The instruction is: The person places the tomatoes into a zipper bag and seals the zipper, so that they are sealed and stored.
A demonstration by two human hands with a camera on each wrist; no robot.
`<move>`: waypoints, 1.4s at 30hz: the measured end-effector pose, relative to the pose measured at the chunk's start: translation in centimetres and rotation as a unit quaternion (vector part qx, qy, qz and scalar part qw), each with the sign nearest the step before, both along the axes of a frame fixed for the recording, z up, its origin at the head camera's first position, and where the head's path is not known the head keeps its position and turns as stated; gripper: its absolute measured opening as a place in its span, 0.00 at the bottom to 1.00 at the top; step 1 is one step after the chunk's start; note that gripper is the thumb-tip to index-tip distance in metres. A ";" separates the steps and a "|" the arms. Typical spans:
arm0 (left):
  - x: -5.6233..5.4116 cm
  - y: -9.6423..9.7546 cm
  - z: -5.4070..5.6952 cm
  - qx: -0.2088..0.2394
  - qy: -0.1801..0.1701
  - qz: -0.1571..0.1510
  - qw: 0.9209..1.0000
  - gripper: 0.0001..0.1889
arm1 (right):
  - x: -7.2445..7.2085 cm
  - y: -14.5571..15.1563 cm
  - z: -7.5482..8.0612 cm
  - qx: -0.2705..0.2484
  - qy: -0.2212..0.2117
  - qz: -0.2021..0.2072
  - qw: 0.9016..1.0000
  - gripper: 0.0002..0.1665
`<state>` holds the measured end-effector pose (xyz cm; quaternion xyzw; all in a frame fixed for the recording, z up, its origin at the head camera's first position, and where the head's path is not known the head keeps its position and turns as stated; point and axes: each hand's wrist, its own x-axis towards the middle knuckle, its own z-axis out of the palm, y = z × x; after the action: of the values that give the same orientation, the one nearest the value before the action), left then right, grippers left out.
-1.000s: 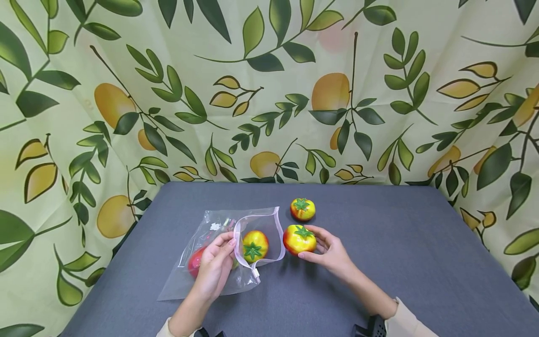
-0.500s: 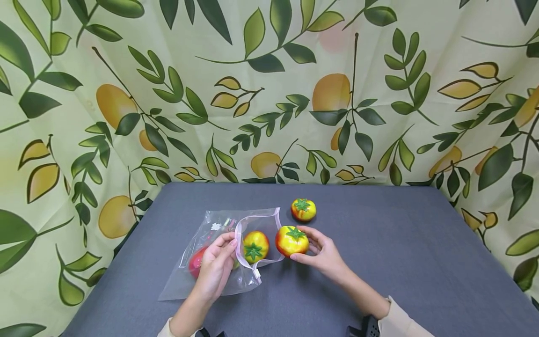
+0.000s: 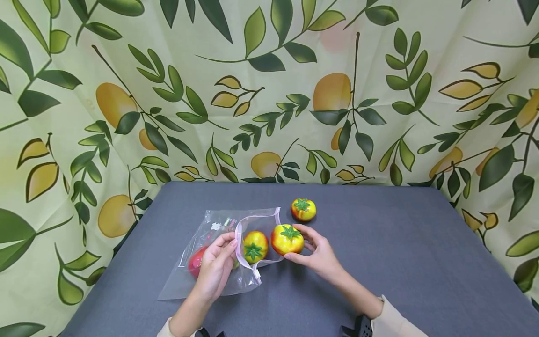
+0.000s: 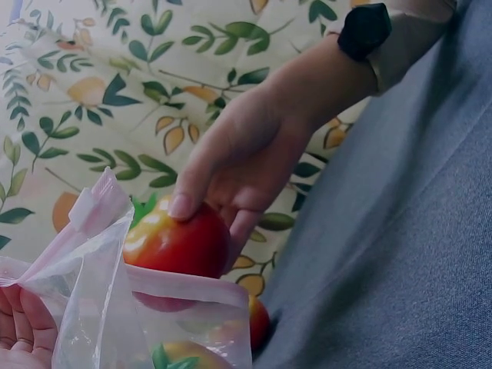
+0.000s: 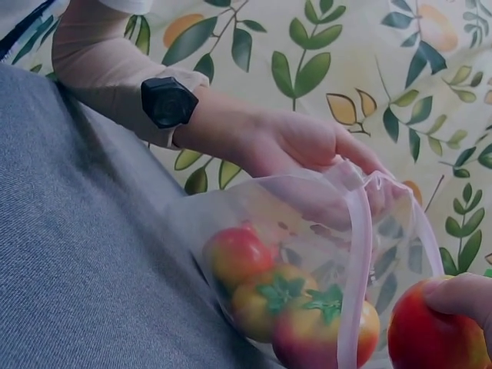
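My left hand (image 3: 215,267) pinches the pink-edged mouth of a clear zip bag (image 3: 248,281) and keeps it spread toward the right. Inside, a yellow-red tomato (image 3: 255,246) with a green star-shaped calyx lies near the opening. A red fruit (image 3: 196,263) lies deeper, partly behind the left hand; the right wrist view shows several fruits bunched in the bag. My right hand (image 3: 316,252) grips another yellow-red tomato (image 3: 287,239) between thumb and fingers, right at the bag's mouth, overlapping its rim in the head view. The white slider (image 3: 256,273) sits at the near end of the zip.
One more yellow-red tomato (image 3: 303,209) rests on the grey table (image 3: 400,243) behind the right hand. A leaf-and-fruit patterned cloth (image 3: 278,93) hangs along the back and sides of the table.
My right hand has moved left with its tomato, from beside the bag's mouth to its rim. The left hand and the bag have stayed almost still.
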<state>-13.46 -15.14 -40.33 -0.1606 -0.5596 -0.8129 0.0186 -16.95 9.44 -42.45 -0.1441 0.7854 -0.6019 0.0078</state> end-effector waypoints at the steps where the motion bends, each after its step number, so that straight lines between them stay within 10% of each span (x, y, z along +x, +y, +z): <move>1: 0.0 0.0 0.0 0.000 0.000 -0.001 1.000 0.14 | 0.0 -0.1 0.0 0.001 0.003 -0.002 1.000 0.41; 23: 0.1 -0.1 0.0 0.003 0.011 -0.004 1.000 0.13 | 0.1 -2.9 0.4 0.009 0.049 -0.038 0.998 0.43; 42: 0.1 0.0 0.1 -0.002 0.009 -0.012 1.000 0.14 | 0.1 -4.8 0.0 0.073 0.190 -0.100 0.974 0.35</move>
<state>-13.33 -15.13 -40.23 -0.1748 -0.5589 -0.8105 0.0132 -16.84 4.63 -42.47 -0.1758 0.8245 -0.5025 -0.1917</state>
